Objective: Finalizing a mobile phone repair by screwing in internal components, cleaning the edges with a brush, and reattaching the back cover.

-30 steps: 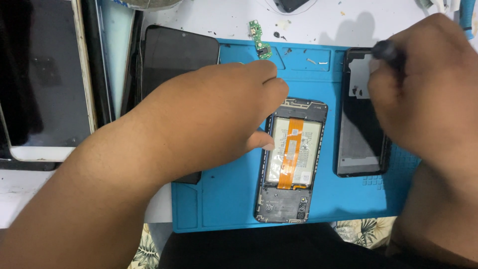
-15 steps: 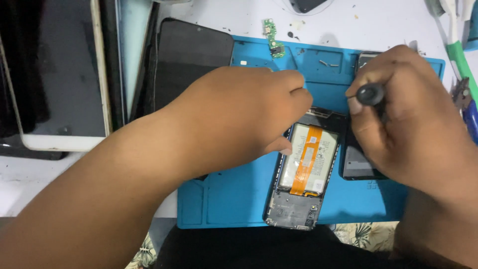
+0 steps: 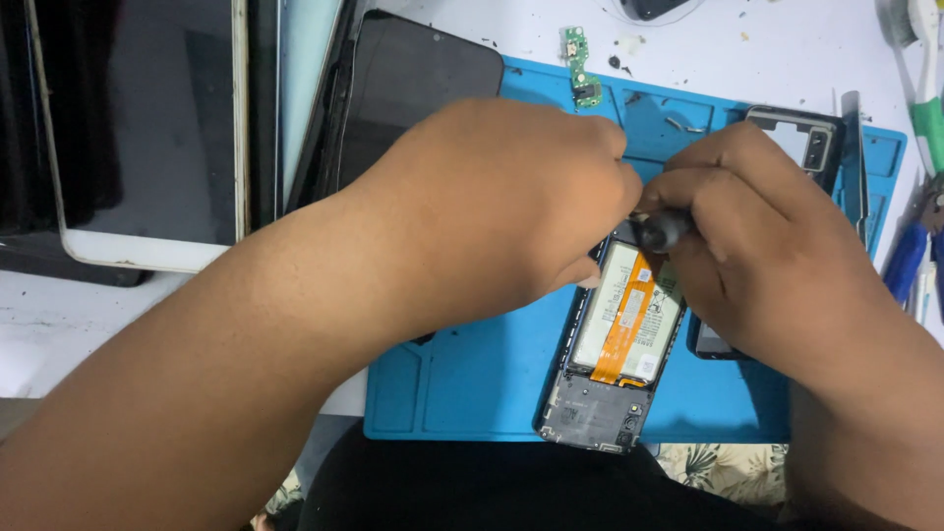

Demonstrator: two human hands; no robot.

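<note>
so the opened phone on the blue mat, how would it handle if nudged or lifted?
The opened phone lies flat on the blue mat, so it would probably slide, not roll. Its back is off, and the exposed orange flex cable and board look fragile. The left hand seems to steady it.

Bare blue mat (image 3: 472, 383) left of the opened phone (image 3: 615, 359); back cover (image 3: 816, 147) and tools (image 3: 910, 256) crowding the right.

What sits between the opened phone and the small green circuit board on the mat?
In the head view, the left hand covers most of that stretch; beyond it lies bare blue mat between the opened phone and the green circuit board.
</note>
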